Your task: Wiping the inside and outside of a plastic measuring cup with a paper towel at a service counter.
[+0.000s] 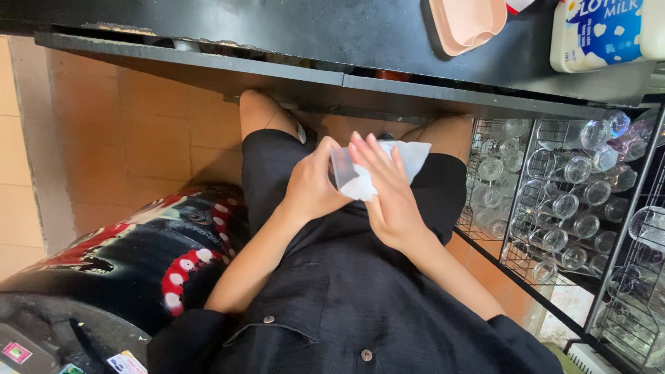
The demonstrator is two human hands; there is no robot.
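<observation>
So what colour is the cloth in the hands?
White; the cloth shows best in the head view, between the left hand and right hand.
</observation>
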